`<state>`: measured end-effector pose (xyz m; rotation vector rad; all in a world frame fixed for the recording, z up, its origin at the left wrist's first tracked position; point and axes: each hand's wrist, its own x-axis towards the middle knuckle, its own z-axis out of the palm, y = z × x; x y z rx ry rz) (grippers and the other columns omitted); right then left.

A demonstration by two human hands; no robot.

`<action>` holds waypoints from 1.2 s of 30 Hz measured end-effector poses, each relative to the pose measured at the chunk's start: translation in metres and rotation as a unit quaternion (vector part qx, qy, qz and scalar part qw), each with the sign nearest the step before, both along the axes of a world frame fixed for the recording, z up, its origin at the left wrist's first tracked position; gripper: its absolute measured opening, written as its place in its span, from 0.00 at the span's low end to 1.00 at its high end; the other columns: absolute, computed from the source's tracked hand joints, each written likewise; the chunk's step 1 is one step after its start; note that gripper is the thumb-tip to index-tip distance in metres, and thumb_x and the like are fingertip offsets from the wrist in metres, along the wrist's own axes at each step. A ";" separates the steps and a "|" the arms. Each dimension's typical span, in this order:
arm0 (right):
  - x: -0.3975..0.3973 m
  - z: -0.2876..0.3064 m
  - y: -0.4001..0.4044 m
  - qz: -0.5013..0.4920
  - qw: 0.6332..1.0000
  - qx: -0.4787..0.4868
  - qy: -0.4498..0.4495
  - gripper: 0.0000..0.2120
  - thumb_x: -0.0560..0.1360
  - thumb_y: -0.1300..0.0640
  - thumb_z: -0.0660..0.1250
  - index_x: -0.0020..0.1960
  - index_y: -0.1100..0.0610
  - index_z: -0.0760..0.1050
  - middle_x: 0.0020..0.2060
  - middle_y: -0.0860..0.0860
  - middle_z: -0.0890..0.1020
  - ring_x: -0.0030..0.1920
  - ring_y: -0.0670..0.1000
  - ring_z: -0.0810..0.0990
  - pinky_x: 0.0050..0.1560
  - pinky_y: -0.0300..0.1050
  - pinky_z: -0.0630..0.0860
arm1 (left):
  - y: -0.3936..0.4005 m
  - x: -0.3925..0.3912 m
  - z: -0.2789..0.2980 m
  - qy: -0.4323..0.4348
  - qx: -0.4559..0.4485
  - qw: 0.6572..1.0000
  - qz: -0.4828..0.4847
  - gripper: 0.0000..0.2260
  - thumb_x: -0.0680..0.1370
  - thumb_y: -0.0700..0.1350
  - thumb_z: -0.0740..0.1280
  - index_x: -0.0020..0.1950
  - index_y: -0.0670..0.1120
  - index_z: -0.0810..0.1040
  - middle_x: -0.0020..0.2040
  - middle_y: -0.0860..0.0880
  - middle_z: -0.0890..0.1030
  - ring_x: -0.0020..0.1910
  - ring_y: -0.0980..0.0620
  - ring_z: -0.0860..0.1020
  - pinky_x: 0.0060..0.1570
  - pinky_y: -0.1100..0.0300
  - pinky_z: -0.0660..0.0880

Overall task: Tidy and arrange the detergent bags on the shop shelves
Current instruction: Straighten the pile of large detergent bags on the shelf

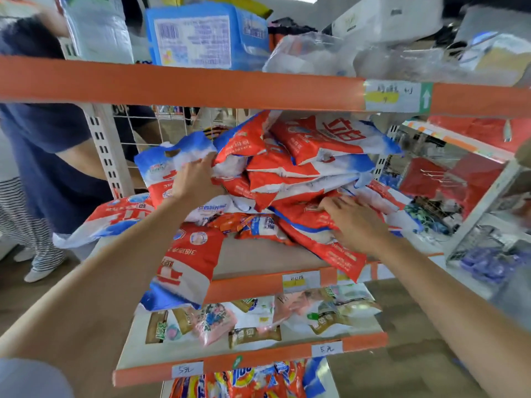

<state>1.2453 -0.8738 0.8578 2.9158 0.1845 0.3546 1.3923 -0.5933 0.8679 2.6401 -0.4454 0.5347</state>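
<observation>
A jumbled heap of red, white and blue detergent bags [301, 168] fills the middle shelf [247, 288]. My left hand [195, 179] grips the edge of an upright bag [169, 165] at the heap's left side. My right hand [353, 222] lies on a slanted red bag [319, 239] at the lower right of the heap, fingers curled over its top. One bag [184, 268] hangs over the shelf's front lip, and another [115, 219] sticks out past the left end.
The shelf above holds a blue pack [198, 38] and clear plastic bags [344, 56]. Small sachets [258, 320] lie on the lower shelf, with orange packs [244, 383] beneath. A person in a dark shirt [37, 145] stands close at the left. A side rack [459, 196] stands at the right.
</observation>
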 end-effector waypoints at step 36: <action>0.000 -0.037 0.086 0.115 0.975 0.001 -0.192 0.11 0.64 0.56 0.56 0.35 0.55 0.78 0.19 0.48 0.74 0.30 0.51 0.77 0.41 0.46 0.60 | -0.008 -0.014 -0.003 0.065 0.017 0.997 0.039 0.34 0.69 0.41 0.72 0.72 0.47 0.61 0.61 0.41 0.74 0.58 0.36 0.74 0.45 0.48 0.72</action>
